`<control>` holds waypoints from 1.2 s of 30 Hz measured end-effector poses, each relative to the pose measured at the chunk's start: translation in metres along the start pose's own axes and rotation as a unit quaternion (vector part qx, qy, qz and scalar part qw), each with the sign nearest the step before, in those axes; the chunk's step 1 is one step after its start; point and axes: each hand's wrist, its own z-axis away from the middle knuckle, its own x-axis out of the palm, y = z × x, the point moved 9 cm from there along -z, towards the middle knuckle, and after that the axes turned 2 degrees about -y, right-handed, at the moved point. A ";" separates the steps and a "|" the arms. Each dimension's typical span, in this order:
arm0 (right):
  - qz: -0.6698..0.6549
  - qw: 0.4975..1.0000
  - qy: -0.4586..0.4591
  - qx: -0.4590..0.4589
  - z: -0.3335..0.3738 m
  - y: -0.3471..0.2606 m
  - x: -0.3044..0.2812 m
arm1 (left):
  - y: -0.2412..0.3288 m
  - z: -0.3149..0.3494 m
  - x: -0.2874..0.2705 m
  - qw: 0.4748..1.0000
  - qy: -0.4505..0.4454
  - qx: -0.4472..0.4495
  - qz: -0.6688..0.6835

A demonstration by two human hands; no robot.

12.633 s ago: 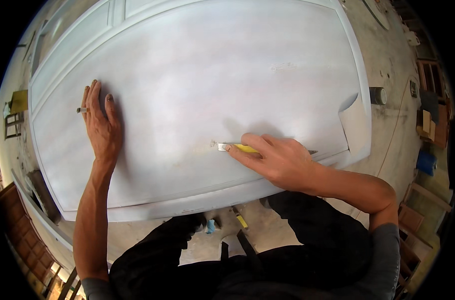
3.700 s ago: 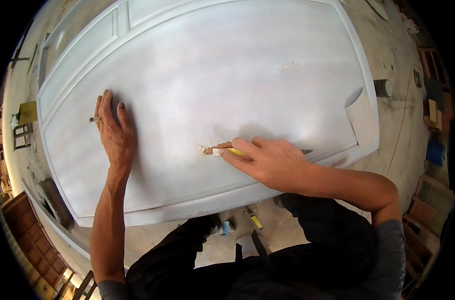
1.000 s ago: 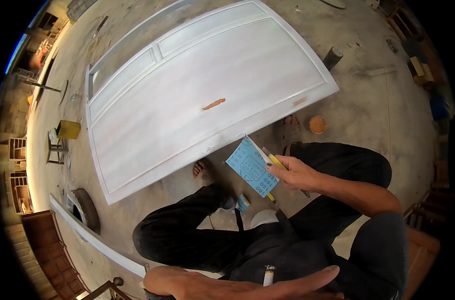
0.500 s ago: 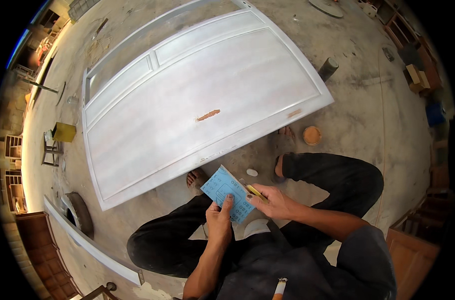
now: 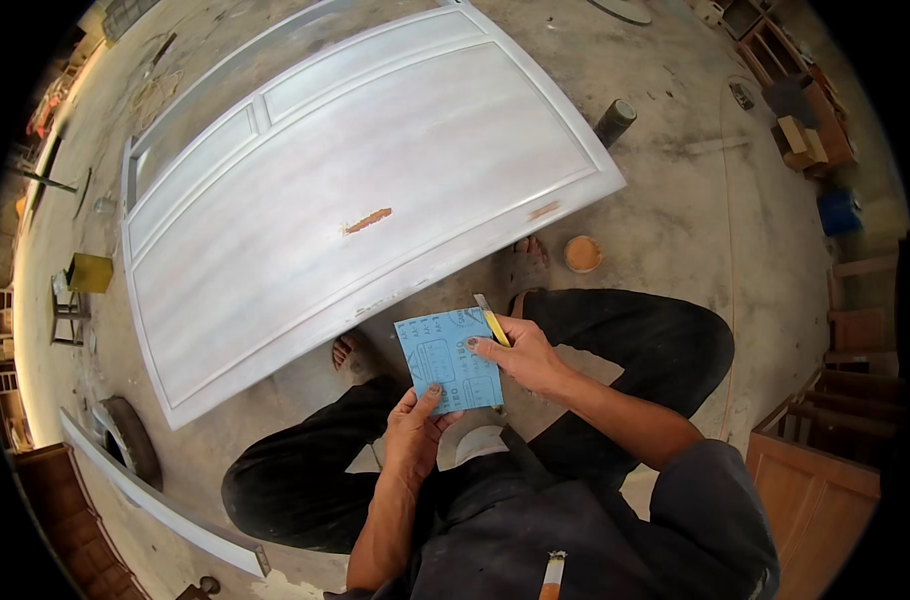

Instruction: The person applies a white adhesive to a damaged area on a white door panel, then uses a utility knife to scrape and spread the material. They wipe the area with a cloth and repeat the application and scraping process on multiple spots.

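In front of my body my left hand (image 5: 415,430) pinches the lower left part of a blue-backed sheet of sandpaper (image 5: 447,345), thumb on top. My right hand (image 5: 528,358) grips a yellow utility knife (image 5: 496,330), its blade pointing away from me past the sheet's upper right corner. The right thumb also rests on the sheet's right side. Just beyond the hands lies a large white-painted panel (image 5: 305,170) with a raised frame. An orange-brown patch (image 5: 367,221) marks its surface, and a smaller one (image 5: 544,210) sits near its right corner.
An open tub of orange-brown paste (image 5: 583,254) stands on the floor beyond my right knee. A dark cylinder (image 5: 616,122) is by the panel's right edge. On the left are a tyre (image 5: 133,440), a long white strip (image 5: 160,505) and a yellow container (image 5: 90,272). A wooden cabinet (image 5: 810,480) stands right.
The sandpaper has turned from a slant to nearly square with me. The knife now points away, its blade showing beside the sheet's corner. The whole view has shifted slightly.
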 end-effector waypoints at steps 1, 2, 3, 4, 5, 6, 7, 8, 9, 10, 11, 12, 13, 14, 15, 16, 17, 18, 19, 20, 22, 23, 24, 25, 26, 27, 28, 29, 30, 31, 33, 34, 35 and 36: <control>0.050 0.999 0.009 -0.015 0.000 -0.002 -0.005 | -0.007 0.000 0.003 0.999 -0.007 -0.013 0.043; 0.098 0.995 0.015 -0.031 -0.002 -0.004 -0.006 | -0.010 0.001 0.006 0.996 -0.010 -0.024 0.086; 0.160 0.975 0.021 -0.152 0.004 -0.025 -0.003 | -0.016 -0.001 0.005 0.993 -0.002 -0.022 0.113; 0.215 0.936 0.023 -0.276 0.015 -0.044 0.007 | -0.022 -0.005 0.002 0.990 0.007 -0.015 0.138; 0.264 0.880 0.026 -0.395 0.033 -0.061 0.019 | -0.026 -0.008 -0.002 0.986 0.017 -0.007 0.165; 0.324 0.857 0.018 -0.401 0.039 -0.062 0.027 | -0.024 -0.012 -0.009 0.986 0.031 0.022 0.164; 0.382 0.831 0.010 -0.405 0.048 -0.064 0.035 | -0.021 -0.013 -0.015 0.984 0.047 0.048 0.163; 0.441 0.800 0.004 -0.406 0.055 -0.064 0.042 | -0.017 -0.013 -0.018 0.982 0.061 0.073 0.163; 0.453 0.786 0.014 -0.420 0.055 -0.061 0.047 | -0.013 -0.011 -0.019 0.983 0.067 0.092 0.143; 0.456 0.785 0.010 -0.418 0.055 -0.060 0.049 | -0.013 -0.011 -0.018 0.983 0.059 0.090 0.150; 0.459 0.784 0.007 -0.417 0.055 -0.058 0.051 | -0.012 -0.011 -0.018 0.982 0.052 0.089 0.156; 0.459 0.783 0.001 -0.419 0.053 -0.058 0.054 | -0.007 -0.010 -0.016 0.982 0.046 0.091 0.162; 0.461 0.784 0.001 -0.416 0.052 -0.058 0.055 | -0.004 -0.009 -0.014 0.980 0.085 0.104 0.146; 0.463 0.785 0.000 -0.412 0.051 -0.057 0.056 | -0.001 -0.008 -0.010 0.974 0.078 0.109 0.184; 0.457 0.788 -0.004 -0.413 0.050 -0.057 0.059 | 0.002 -0.006 -0.013 0.974 0.071 0.120 0.176; 0.454 0.792 -0.014 -0.407 0.049 -0.054 0.062 | 0.002 -0.005 -0.017 0.975 0.066 0.130 0.168; 0.456 0.793 -0.024 -0.402 0.048 -0.053 0.065 | 0.003 -0.007 -0.017 0.976 0.041 0.169 0.133; 0.460 0.793 -0.031 -0.398 0.047 -0.055 0.068 | 0.003 -0.007 -0.020 0.982 0.069 0.170 0.046; 0.456 0.809 -0.062 -0.365 0.047 -0.055 0.072 | 0.004 -0.006 -0.024 0.977 0.100 0.189 0.028; 0.419 0.837 -0.075 -0.343 0.047 -0.055 0.071 | 0.006 -0.006 -0.026 0.971 0.127 0.204 0.010; 0.347 0.885 -0.097 -0.293 0.044 -0.051 0.068 | 0.020 -0.004 -0.023 0.966 0.122 0.226 -0.028; 0.282 0.888 -0.058 -0.358 0.041 -0.053 0.057 | 0.025 -0.007 -0.019 0.963 0.104 0.244 -0.051; 0.195 0.945 -0.022 -0.261 0.025 -0.035 0.040 | 0.028 -0.007 -0.015 0.958 0.088 0.261 -0.074; 0.106 0.982 0.015 -0.156 0.012 -0.013 0.025 | 0.027 -0.008 -0.012 0.956 0.081 0.260 -0.108; 0.014 0.998 0.052 -0.045 0.007 0.005 0.017 | 0.026 -0.005 -0.006 0.954 0.074 0.247 -0.153; -0.053 0.994 0.012 0.096 0.008 0.012 0.018 | 0.025 -0.001 0.001 0.950 0.068 0.233 -0.199; -0.062 0.991 0.000 0.119 0.007 0.018 0.021 | 0.023 0.002 0.005 0.943 0.060 0.217 -0.245; -0.070 0.987 -0.009 0.141 0.006 0.024 0.021 | 0.018 0.001 0.008 0.927 0.046 0.183 -0.325; -0.078 0.983 -0.017 0.164 0.007 0.029 0.022 | 0.017 0.002 0.007 0.925 0.051 0.186 -0.328; -0.085 0.983 -0.024 0.158 0.006 0.027 0.025 | 0.014 0.002 0.005 0.923 0.055 0.188 -0.330; -0.068 0.985 -0.016 0.156 0.005 0.031 0.022 | 0.012 0.002 0.002 0.922 0.063 0.187 -0.333; -0.061 0.986 -0.012 0.155 0.006 0.033 0.023 | 0.012 0.002 0.000 0.921 0.066 0.186 -0.337; -0.043 0.990 0.002 0.137 0.004 0.030 0.020 | 0.015 0.002 0.000 0.919 0.068 0.184 -0.342; -0.026 0.992 0.017 0.119 0.003 0.027 0.017 | 0.015 0.002 0.001 0.924 0.063 0.168 -0.339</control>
